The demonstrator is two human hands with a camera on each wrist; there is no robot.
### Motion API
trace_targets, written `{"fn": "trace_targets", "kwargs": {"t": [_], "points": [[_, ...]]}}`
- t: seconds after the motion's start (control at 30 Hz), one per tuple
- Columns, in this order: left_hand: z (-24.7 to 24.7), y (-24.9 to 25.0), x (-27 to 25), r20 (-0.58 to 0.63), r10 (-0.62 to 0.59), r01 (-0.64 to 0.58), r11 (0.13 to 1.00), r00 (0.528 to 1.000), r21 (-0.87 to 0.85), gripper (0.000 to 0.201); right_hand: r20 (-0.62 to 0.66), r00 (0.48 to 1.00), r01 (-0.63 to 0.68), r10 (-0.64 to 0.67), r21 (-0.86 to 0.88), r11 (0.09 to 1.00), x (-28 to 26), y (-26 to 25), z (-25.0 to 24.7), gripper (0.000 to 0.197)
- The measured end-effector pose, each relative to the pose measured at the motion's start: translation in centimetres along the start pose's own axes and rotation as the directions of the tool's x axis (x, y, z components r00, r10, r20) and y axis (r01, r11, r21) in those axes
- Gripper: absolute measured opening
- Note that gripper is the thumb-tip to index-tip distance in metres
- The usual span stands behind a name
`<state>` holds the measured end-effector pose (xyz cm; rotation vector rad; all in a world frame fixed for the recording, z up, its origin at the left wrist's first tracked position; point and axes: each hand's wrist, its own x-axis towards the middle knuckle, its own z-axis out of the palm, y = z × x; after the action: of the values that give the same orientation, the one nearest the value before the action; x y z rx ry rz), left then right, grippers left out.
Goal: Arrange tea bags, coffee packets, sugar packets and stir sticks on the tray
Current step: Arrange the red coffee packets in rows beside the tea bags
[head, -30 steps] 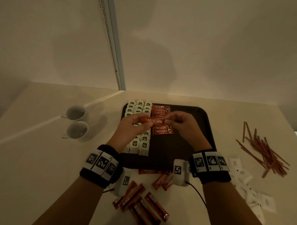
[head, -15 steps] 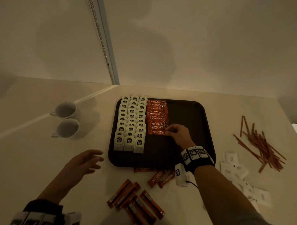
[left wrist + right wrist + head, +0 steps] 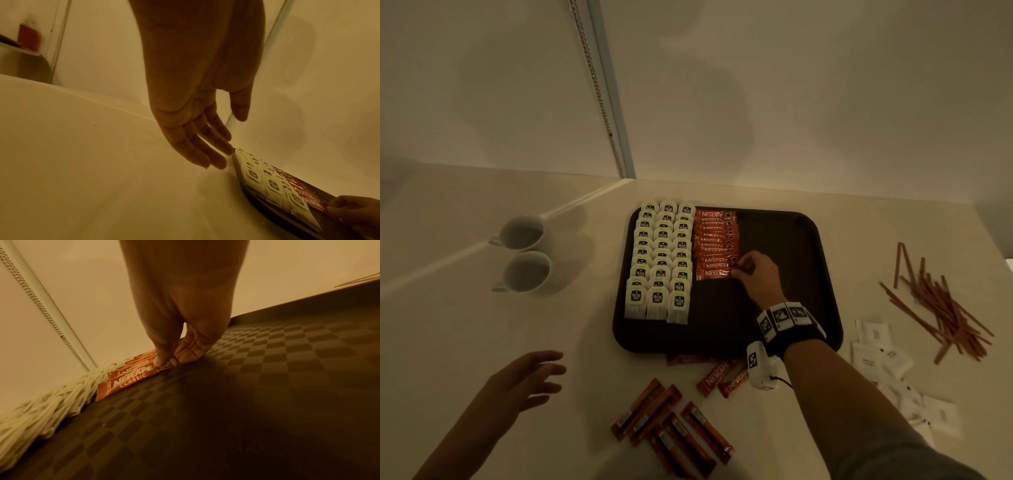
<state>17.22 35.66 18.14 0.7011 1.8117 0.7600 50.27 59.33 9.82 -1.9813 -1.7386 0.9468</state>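
Left hand [image 3: 524, 380] still withdrawn, right hand [image 3: 755, 270] pinching coffee packet [image 3: 714, 274]

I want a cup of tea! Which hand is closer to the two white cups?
Left. The left hand hovers over the table just below the white cups; the right hand is across the tray, pinching a coffee packet.

"NESCAFE CLASSIC" on coffee pkts [image 3: 131, 378]; tea bags [image 3: 657, 298] "McCoy"

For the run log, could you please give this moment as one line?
right hand pinches coffee packet on tray | left hand open, off tray
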Motion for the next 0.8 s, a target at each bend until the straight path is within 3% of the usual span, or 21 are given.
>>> {"fn": "trace_targets", "kwargs": {"t": [0.2, 0.3, 0.43, 0.57, 0.67, 0.8], "points": [[-0.3, -0.5, -0.5, -0.007, -0.03, 0.03, 1.0, 1.0, -0.002, 0.02, -0.003, 1.0, -0.005, 0.005, 0.043, 0.999, -0.4, -0.2, -0.5, 0.028], [-0.4, -1.1, -0.9, -0.007, -0.034, 0.034, 0.999, 0.999, 0.017, 0.02, -0.007, 0.995, 0.096, -0.096, 0.102, 0.99, -2.7, -1.1, -1.4, 0.025], [-0.5, -2.1, -2.0, -0.002, -0.019, 0.019, 0.999, 1.0, 0.035, 0.02, 0.25, 0.931, 0.239, -0.265, 0.13, 0.962, -8.5, -2.4, -2.7, 0.016], [-0.4, -3.4, -3.2, 0.029, -0.022, 0.021, 0.999, 0.999, 0.031, 0.021, 0.574, 0.79, 0.278, -0.217, -0.021, 0.96, -14.4, -3.4, -2.5, 0.018], [-0.2, -4.9, -4.3, 0.055, -0.029, 0.026, 0.999, 0.998, 0.047, 0.022, 0.655, 0.746, 0.367, -0.118, -0.256, 0.894, -18.2, -2.9, -0.4, 0.036], [-0.8, -7.1, -5.8, 0.073, -0.047, 0.042, 0.997, 0.996, 0.066, 0.021, 0.595, 0.804, 0.315, -0.005, -0.419, 0.851, -22.6, -1.4, 2.9, 0.086]]}}
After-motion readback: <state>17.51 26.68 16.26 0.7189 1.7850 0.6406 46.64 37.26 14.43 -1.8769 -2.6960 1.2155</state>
